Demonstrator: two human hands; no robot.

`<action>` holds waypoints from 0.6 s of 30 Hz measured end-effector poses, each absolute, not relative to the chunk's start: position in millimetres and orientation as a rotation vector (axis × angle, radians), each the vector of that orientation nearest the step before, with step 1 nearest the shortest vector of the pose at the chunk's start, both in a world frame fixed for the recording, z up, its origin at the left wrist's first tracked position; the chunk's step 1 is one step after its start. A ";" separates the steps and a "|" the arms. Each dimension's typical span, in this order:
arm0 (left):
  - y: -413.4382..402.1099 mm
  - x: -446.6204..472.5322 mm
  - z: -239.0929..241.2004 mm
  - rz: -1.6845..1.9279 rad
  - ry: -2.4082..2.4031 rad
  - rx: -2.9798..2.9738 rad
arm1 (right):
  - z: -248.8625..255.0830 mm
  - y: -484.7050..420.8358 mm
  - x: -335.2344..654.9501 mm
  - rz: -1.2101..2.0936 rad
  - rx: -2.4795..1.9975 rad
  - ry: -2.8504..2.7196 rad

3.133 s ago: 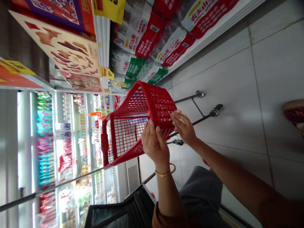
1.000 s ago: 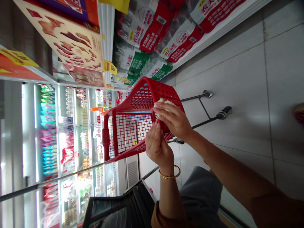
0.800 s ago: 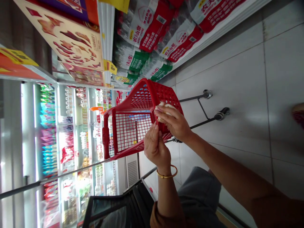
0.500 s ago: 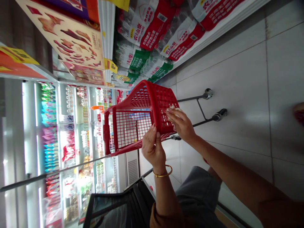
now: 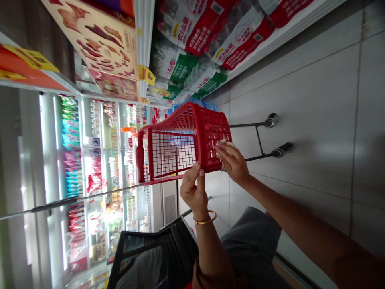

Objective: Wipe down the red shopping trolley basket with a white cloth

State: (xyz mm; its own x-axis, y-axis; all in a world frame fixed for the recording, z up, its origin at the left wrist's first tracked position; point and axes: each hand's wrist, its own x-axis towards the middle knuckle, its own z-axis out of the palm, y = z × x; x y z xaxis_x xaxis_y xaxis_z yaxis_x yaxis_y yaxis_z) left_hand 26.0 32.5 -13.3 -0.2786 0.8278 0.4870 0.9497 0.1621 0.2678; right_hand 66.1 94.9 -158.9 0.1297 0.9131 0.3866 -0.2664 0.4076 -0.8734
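Observation:
The view is turned on its side, with the floor at the right. A small red plastic shopping cart (image 5: 215, 120) stands before me on a dark metal frame with wheels. My left hand (image 5: 194, 188), wearing a gold bangle, grips the cart basket's rim between thumb and fingers. Against the basket's perforated wall, my right hand (image 5: 236, 162) presses a crumpled white tissue (image 5: 224, 141) under its fingers. Most of the tissue is hidden by those fingers.
Packs of bottled water (image 5: 198, 24) sit on a low shelf beside the cart. Boxed goods (image 5: 105, 44) are shelved above them. A lit display cooler (image 5: 99, 180) with packaged food stands beyond. A black frame or crate (image 5: 168, 249) is close to my left arm. Pale tiles cover the floor (image 5: 309, 108).
The whole scene has shifted slightly right in view. My left hand stays on the rim, and my right hand keeps the tissue against the basket wall.

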 end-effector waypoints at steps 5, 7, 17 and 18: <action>34.6 37.5 -11.0 -0.625 -2.193 -1.539 | -155.9 86.4 64.0 0.973 -0.727 -1.092; 37.6 39.3 -10.0 -0.517 -2.143 -1.561 | -154.6 85.6 64.4 0.959 -0.713 -1.084; 38.4 37.8 -21.1 -0.359 -2.168 -1.737 | -110.3 98.1 75.1 0.999 -0.425 -1.135; 38.1 38.4 -21.7 -0.377 -2.183 -1.709 | -107.0 99.6 73.3 1.010 -0.406 -1.145</action>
State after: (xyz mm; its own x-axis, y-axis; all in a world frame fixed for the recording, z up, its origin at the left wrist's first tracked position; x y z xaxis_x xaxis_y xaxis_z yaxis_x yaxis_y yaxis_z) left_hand 38.4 38.1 -21.7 -0.2172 0.8801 0.4222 0.9707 0.2404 -0.0017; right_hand 73.3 99.6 -107.0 0.0573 0.8269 0.5594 -0.4513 0.5212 -0.7243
